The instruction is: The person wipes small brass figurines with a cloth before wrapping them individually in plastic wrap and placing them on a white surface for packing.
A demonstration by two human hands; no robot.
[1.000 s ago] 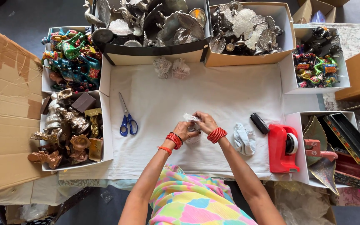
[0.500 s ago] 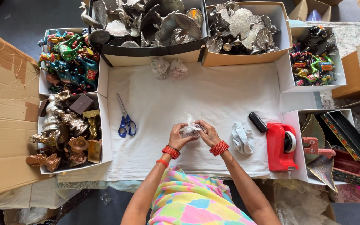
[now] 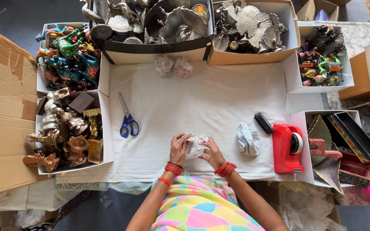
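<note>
Holding a small bundle of clear plastic wrap (image 3: 196, 145) between them, the left hand (image 3: 179, 149) and the right hand (image 3: 213, 152) meet near the front edge of the white cloth-covered surface (image 3: 202, 98). Both sets of fingers are curled around the bundle, the left ones (image 3: 182, 140) closing on its left side and the right ones (image 3: 205, 142) on its right, so it sits pinched between the two hands and partly hidden by them; what is inside the wrap cannot be told. Red bangles ring both wrists.

To the left of the hands, well apart, blue-handled scissors (image 3: 127, 119) lie on the cloth. To the right lie a crumpled white cloth (image 3: 248, 139), a small black brush (image 3: 263, 122) and a red tape dispenser (image 3: 286, 147). Two wrapped bundles (image 3: 173, 66) rest at the far edge of the surface.

Open boxes ring the cloth: one of silver metal figures (image 3: 150, 19) and one of silver leaf-shaped pieces (image 3: 249, 23) at the far side, one of painted colourful figures (image 3: 67, 53) and one of brass and copper figurines (image 3: 63, 130) at the left, a smaller box of painted figures (image 3: 322, 60) at the right.
</note>
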